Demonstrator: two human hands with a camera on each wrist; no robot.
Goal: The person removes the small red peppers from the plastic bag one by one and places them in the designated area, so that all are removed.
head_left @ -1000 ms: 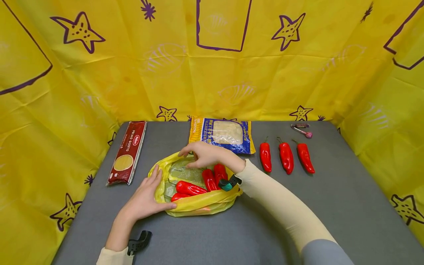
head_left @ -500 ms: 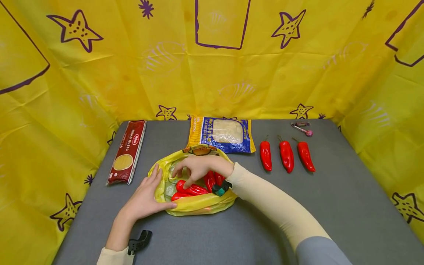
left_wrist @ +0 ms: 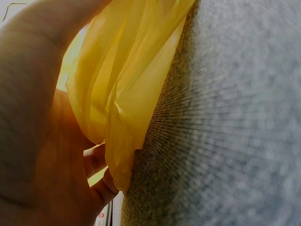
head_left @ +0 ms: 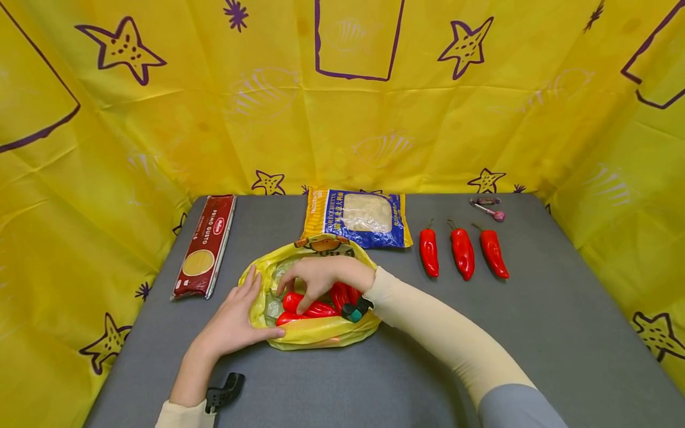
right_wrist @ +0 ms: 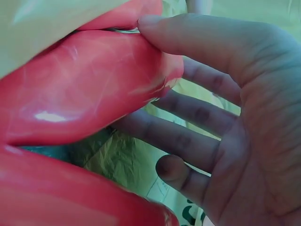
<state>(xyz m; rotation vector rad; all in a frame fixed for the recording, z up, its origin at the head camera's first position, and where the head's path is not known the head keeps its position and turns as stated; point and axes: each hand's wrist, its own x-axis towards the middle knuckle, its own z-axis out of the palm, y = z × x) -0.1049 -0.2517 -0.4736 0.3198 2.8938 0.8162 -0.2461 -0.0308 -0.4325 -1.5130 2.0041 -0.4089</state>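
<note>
A yellow plastic bag [head_left: 332, 333] lies with its mouth wide, several red peppers inside it. My left hand [head_left: 230, 321] curves round its left side, thumb along the front rim and fingers spread at the far rim. In the left wrist view, the bag's wall [left_wrist: 127, 80] falls in folds between thumb and fingers. My right hand [head_left: 317, 276] reaches into the bag at one pepper [head_left: 321, 310]. The right wrist view shows the thumb on top of that pepper [right_wrist: 84, 89] and the fingers behind and beneath its end. Another pepper [right_wrist: 66, 193] lies alongside.
Three red peppers [head_left: 462, 254] lie in a row to the right. Behind the bag is a blue and yellow pasta packet [head_left: 366, 217]. A red spaghetti packet [head_left: 206, 246] is at the left. A lollipop [head_left: 497, 216] lies far right. Yellow cloth [head_left: 342, 137] walls the grey table.
My right hand has gone from the bag's far rim down to the pepper inside, and its fingers have closed around the end. The left hand has stayed at the bag's side.
</note>
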